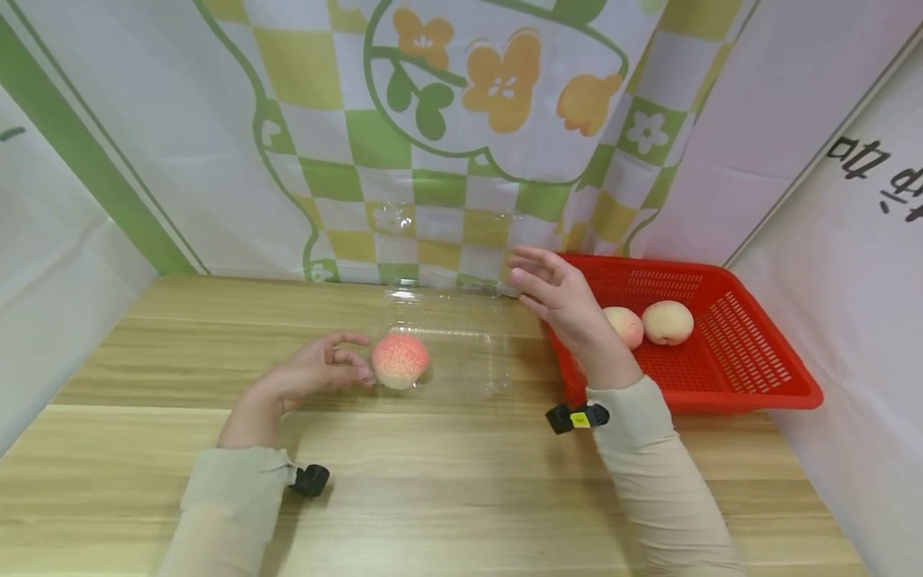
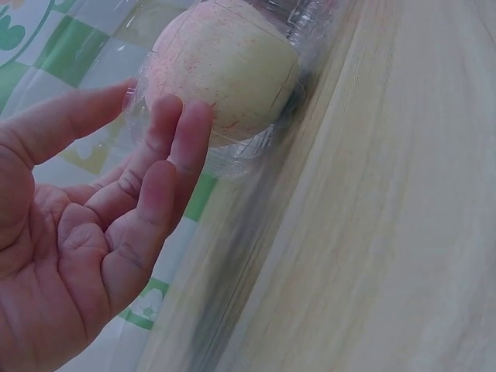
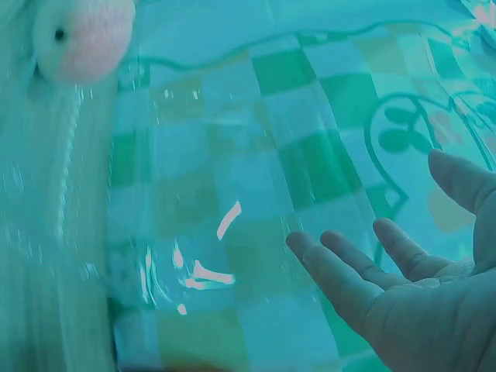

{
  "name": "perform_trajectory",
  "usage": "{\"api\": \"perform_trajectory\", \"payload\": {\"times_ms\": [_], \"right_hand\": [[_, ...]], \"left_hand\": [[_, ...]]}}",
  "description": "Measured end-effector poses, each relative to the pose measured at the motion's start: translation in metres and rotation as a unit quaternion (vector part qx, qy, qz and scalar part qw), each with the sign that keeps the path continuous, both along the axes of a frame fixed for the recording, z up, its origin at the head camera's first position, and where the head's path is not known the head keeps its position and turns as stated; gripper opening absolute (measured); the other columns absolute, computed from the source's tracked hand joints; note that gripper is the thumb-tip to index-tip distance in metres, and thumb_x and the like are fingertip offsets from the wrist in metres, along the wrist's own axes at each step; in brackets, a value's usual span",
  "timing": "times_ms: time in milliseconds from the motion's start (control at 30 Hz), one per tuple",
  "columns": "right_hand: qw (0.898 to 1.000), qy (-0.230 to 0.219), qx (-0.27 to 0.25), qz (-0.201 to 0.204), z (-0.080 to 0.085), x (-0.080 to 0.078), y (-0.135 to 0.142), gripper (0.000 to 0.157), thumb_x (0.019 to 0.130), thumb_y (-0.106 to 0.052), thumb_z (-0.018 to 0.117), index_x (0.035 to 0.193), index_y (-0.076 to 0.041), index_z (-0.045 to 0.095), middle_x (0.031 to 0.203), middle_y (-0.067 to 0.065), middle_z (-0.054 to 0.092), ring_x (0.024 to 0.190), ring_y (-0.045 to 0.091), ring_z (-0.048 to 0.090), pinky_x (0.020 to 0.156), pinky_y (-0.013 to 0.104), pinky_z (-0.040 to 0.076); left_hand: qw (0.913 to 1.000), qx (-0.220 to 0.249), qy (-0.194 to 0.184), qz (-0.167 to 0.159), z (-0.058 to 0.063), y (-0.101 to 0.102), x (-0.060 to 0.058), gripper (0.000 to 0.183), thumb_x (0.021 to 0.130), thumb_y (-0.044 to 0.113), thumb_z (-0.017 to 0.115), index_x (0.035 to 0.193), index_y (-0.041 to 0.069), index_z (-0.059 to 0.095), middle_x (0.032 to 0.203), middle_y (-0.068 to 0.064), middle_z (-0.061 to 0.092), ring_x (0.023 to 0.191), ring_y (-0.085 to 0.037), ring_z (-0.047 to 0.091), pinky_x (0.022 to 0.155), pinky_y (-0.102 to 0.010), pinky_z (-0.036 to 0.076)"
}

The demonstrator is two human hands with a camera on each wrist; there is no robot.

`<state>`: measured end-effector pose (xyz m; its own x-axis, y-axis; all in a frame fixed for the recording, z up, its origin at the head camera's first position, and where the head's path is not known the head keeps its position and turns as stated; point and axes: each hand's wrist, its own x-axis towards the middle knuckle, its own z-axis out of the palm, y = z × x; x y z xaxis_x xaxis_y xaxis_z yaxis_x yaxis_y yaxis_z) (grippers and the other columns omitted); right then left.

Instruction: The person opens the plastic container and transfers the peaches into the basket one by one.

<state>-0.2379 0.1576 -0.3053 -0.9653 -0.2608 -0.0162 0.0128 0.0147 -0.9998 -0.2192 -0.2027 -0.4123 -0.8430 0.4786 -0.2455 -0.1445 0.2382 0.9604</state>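
Note:
A pink and cream peach [image 1: 400, 361] sits at the left side of a clear plastic container [image 1: 469, 365] on the table. The container's clear lid [image 1: 450, 232] stands raised at the back, before the patterned cloth. My left hand [image 1: 317, 370] is at the container's left wall, fingertips right at the plastic beside the peach; in the left wrist view its fingers [image 2: 159, 182] are loosely bent. My right hand [image 1: 558, 296] is held by the lid's right edge, fingers spread and nothing in its palm. The right wrist view shows those fingers [image 3: 341, 283] apart, near the see-through plastic.
A red plastic basket [image 1: 764, 340] stands to the right, partly behind my right forearm. Inside it are two pale peaches, one [image 1: 668, 322] in full view and one [image 1: 624, 327] partly hidden by my right hand. A checked, flowered cloth [image 1: 440, 188] hangs behind the wooden table [image 1: 433, 497].

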Motion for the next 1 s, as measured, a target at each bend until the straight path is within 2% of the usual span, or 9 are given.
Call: {"api": "perform_trajectory", "payload": {"times_ms": [133,400,600,833,1000], "right_hand": [[1.000,0.000,-0.004,0.018,-0.010,0.001,-0.017,0.052,0.101,-0.013,0.054,0.151,-0.009,0.038,0.152,0.016,0.044,0.139,0.036,0.044,0.121,0.051,0.031],[0.999,-0.023,-0.001,0.028,-0.038,-0.001,-0.041,0.050,0.101,-0.014,0.055,0.149,-0.008,0.042,0.149,0.017,0.048,0.138,0.038,0.046,0.120,0.052,0.032],[0.998,-0.046,-0.012,0.043,-0.059,-0.003,-0.053,0.053,0.100,-0.011,0.057,0.149,-0.005,0.040,0.153,0.023,0.041,0.139,0.042,0.042,0.119,0.058,0.028],[0.997,-0.042,0.013,0.069,-0.077,-0.004,-0.068,0.056,0.098,-0.011,0.060,0.149,-0.004,0.039,0.154,0.023,0.039,0.138,0.041,0.045,0.118,0.057,0.031],[0.995,-0.022,0.051,0.082,-0.084,-0.004,-0.078,0.056,0.096,-0.009,0.062,0.148,-0.004,0.041,0.153,0.024,0.040,0.139,0.039,0.044,0.115,0.053,0.038]], "left_hand": [[1.0000,0.000,0.001,0.003,-0.001,-0.001,0.001,0.072,0.092,0.013,0.069,0.149,-0.001,0.027,0.101,-0.001,0.070,0.100,-0.018,0.070,0.102,-0.037,0.052],[1.0000,0.005,0.004,0.003,-0.003,-0.001,0.002,0.071,0.092,0.013,0.069,0.148,-0.001,0.027,0.100,-0.001,0.070,0.102,-0.022,0.070,0.100,-0.038,0.052],[1.0000,0.008,0.004,0.001,-0.004,-0.001,0.003,0.071,0.093,0.013,0.068,0.149,-0.001,0.027,0.101,-0.001,0.070,0.101,-0.020,0.070,0.100,-0.037,0.052],[0.9999,0.008,0.008,-0.003,-0.002,-0.001,0.005,0.070,0.094,0.013,0.067,0.148,-0.003,0.027,0.101,-0.002,0.070,0.100,-0.017,0.070,0.102,-0.037,0.050],[0.9999,0.007,0.013,-0.002,-0.001,0.000,0.004,0.070,0.094,0.014,0.067,0.148,-0.003,0.027,0.102,-0.002,0.070,0.102,-0.020,0.070,0.103,-0.040,0.050]]}}
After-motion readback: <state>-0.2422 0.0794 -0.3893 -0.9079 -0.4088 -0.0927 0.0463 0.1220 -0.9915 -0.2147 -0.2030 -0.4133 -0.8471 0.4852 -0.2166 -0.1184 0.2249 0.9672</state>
